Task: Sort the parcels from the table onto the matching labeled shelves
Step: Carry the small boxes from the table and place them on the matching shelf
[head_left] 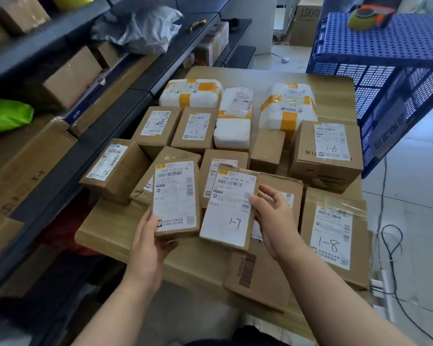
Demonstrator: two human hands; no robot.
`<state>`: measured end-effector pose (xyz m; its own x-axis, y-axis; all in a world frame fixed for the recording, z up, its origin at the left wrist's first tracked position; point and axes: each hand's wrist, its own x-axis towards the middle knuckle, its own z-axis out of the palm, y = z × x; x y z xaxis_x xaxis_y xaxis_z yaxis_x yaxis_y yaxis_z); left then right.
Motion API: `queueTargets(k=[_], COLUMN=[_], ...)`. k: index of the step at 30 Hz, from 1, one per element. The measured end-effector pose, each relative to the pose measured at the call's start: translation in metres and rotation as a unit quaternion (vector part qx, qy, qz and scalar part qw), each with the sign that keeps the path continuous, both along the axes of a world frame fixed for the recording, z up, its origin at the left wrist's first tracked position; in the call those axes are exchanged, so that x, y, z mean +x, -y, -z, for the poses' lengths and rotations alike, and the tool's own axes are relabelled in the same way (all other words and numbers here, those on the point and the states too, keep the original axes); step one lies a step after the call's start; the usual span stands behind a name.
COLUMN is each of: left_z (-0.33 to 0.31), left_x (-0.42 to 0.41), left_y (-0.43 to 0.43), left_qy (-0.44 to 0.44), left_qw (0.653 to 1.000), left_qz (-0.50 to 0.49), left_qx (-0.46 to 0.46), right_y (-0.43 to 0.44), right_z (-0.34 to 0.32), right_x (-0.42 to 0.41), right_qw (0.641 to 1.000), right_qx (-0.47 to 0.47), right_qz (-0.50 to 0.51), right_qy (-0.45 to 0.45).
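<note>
Now the left hand (148, 248) grips one parcel (176, 198) from below. The right hand (275, 218) pinches the 1-7 parcel (229, 208) by its right edge.

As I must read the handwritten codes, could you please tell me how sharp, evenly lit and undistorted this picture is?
Head view: soft even light, no hard shadows; centre sharp: 1-7 parcel in the right hand, A130 parcel in the left hand; left edge: shelves smeared and bowed; right edge: blue crate leans from wide-angle distortion.
</note>
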<state>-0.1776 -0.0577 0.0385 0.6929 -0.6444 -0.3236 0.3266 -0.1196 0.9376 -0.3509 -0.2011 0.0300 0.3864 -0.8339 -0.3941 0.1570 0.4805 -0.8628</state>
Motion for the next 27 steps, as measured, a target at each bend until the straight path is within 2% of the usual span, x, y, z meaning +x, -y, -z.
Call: queueTargets(k=[3,6,9,12,18,22,24,26,27], left_z=[-0.012,-0.024,-0.033,-0.039,-0.042,-0.037,-0.034,-0.027,-0.027], left_x=[0.007,0.027,0.054,0.079,0.110,0.105,0.095,0.080,0.075], left_y=[-0.026,-0.062,-0.112,-0.178,-0.328,-0.429,-0.467,-0.505,-0.508], left_qy=[0.035,0.043,0.043,0.043,0.064,0.045,0.034,0.031,0.028], left_qw=[0.999,0.999,0.998,0.994,0.975,0.943,0.917,0.877,0.870], left_qz=[0.032,0.006,-0.040,-0.089,-0.208,-0.323,-0.391,-0.471,-0.483], left_qx=[0.000,-0.010,-0.025,-0.036,-0.050,-0.062,-0.074,-0.088,-0.094], right_y=[-0.019,-0.047,-0.088,-0.141,-0.267,-0.358,-0.394,-0.435,-0.440], right_z=[-0.015,-0.030,-0.042,-0.048,-0.050,-0.049,-0.048,-0.041,-0.039], right_x=[0.026,0.061,0.103,0.148,0.229,0.265,0.278,0.291,0.293], right_qw=[1.000,0.997,0.984,0.959,0.920,0.858,0.803,0.733,0.720], right_qx=[-0.001,-0.015,-0.016,-0.039,-0.022,-0.038,-0.065,-0.070,-0.062], right_qz=[-0.024,-0.077,-0.175,-0.280,-0.391,-0.511,-0.591,-0.675,-0.690], right_qy=[0.004,0.013,0.032,0.011,0.021,0.046,0.047,0.036,0.032])
